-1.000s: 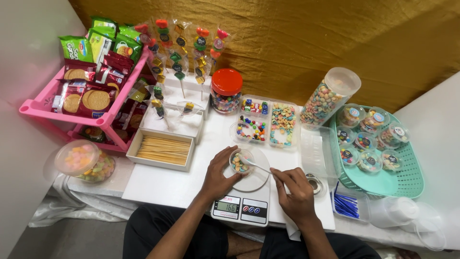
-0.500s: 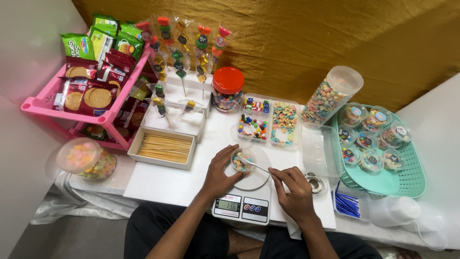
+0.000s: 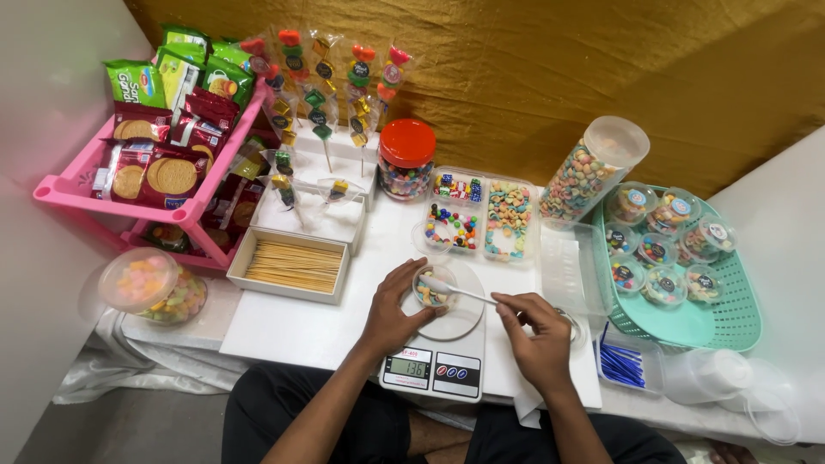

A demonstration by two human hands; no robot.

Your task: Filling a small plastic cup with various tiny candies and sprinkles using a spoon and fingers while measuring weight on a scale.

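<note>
Head view, steeply down onto table (image 3: 284, 331)

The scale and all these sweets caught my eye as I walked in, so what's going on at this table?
A seated person's left hand steadies a small clear cup of coloured candy on a kitchen scale. Their right hand holds a white spoon with its tip in the cup. A divided candy tray lies just behind, and a green basket with lidded cups sits to the right.

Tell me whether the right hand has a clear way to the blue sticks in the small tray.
Probably yes: the right hand holds a spoon, but the blue sticks lie uncovered just to its right, nothing between.
</note>
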